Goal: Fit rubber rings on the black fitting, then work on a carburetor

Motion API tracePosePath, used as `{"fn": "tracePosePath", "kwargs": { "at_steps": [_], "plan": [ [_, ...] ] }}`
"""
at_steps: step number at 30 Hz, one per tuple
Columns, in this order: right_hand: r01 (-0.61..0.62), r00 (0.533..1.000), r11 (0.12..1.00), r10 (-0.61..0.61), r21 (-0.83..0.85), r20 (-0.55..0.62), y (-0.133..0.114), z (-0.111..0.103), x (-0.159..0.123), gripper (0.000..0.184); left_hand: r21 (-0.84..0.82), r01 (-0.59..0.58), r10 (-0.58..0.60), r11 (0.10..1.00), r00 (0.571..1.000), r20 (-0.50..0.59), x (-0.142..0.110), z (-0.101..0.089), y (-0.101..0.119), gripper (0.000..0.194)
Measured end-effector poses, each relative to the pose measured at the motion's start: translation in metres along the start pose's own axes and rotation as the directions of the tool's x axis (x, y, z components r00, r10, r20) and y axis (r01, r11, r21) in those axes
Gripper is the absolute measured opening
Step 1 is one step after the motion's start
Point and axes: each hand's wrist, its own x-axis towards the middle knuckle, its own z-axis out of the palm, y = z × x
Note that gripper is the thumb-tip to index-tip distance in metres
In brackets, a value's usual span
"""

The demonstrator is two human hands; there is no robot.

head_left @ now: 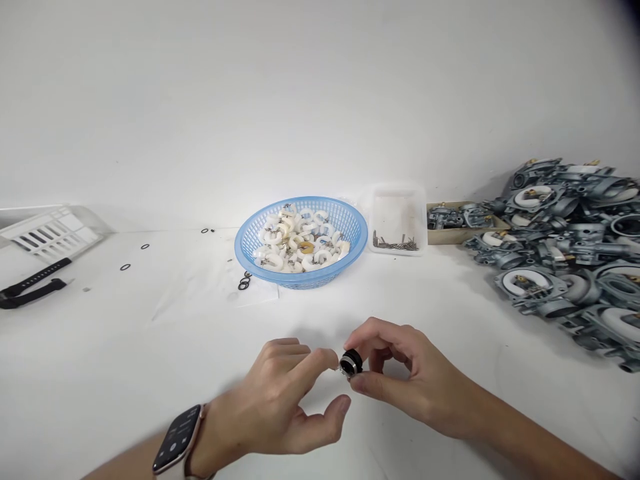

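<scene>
Between the thumb and forefinger of my right hand [400, 367] is a small black ring-shaped part [351, 361] with a silvery metal band around its near end. It is held just above the white table, its hollow end tilted toward my left hand [300, 393]. My left index fingertip reaches the metal band, at a small metal bit sticking out from it. The left thumb stands well apart from that finger, and nothing lies between them. A smartwatch [179, 437] is strapped round my left wrist.
A blue basket [360, 243] holds many white C-shaped floats. Beside it are a white tray [423, 220] of metal pins and a box [440, 236] of metal parts. Carburetors [580, 247] are heaped at right. Left are black O-rings [125, 267], a black strap [35, 280] and a white basket [55, 230].
</scene>
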Motion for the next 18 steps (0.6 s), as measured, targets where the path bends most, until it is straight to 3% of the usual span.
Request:
{"fn": "tracePosePath", "kwargs": {
  "at_steps": [13, 18],
  "plan": [
    [-0.013, 1.000, 1.000, 0.013, 0.011, 0.003, -0.0013, 0.0022, 0.0001, 0.018, 0.004, -0.018, 0.018, 1.000, 1.000, -0.011, 0.0006, 0.0006, -0.0006, 0.013],
    [-0.011, 1.000, 1.000, 0.011, 0.025, -0.002, -0.0026, 0.0010, 0.0001, 0.018, 0.018, -0.033, 0.033, 0.999, 0.999, -0.019, 0.0019, 0.0013, -0.0032, 0.022]
  ]
}}
